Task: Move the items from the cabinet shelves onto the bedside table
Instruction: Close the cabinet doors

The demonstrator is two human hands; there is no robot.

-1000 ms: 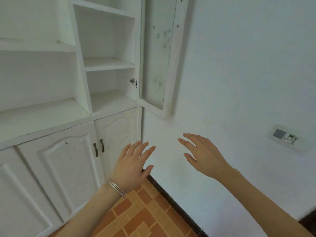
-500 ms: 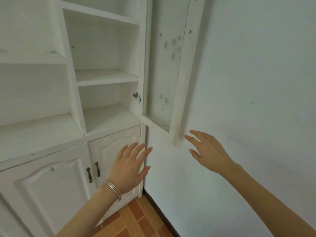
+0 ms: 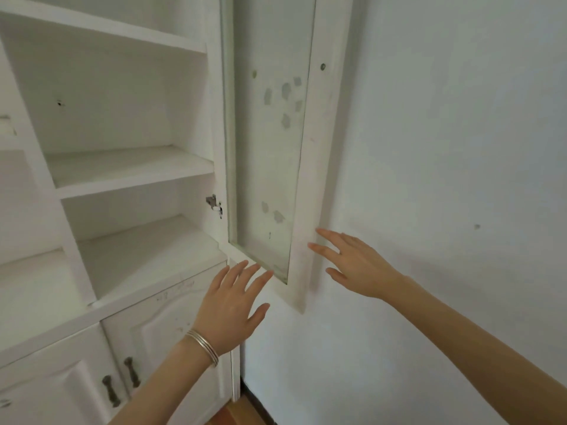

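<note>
The white cabinet's shelves (image 3: 129, 167) fill the left half of the head view, and I see nothing lying on them. Its glass door (image 3: 270, 142) stands swung out against the wall. My left hand (image 3: 230, 305), with a silver bangle on the wrist, is open with fingers spread just below the door's bottom rail. My right hand (image 3: 356, 265) is open too, its fingertips at the outer edge of the door frame. Neither hand holds anything. The bedside table is out of view.
Closed lower cabinet doors with dark handles (image 3: 132, 371) sit under the shelves. A white wall (image 3: 445, 148) takes up the right side. A sliver of tiled floor (image 3: 236, 415) shows at the bottom. A metal hinge (image 3: 214, 204) sticks out inside the cabinet.
The view has come closer to the cabinet and tilted up. Both open hands have risen toward the lower part of the glass door; the right hand's fingertips now reach its frame.
</note>
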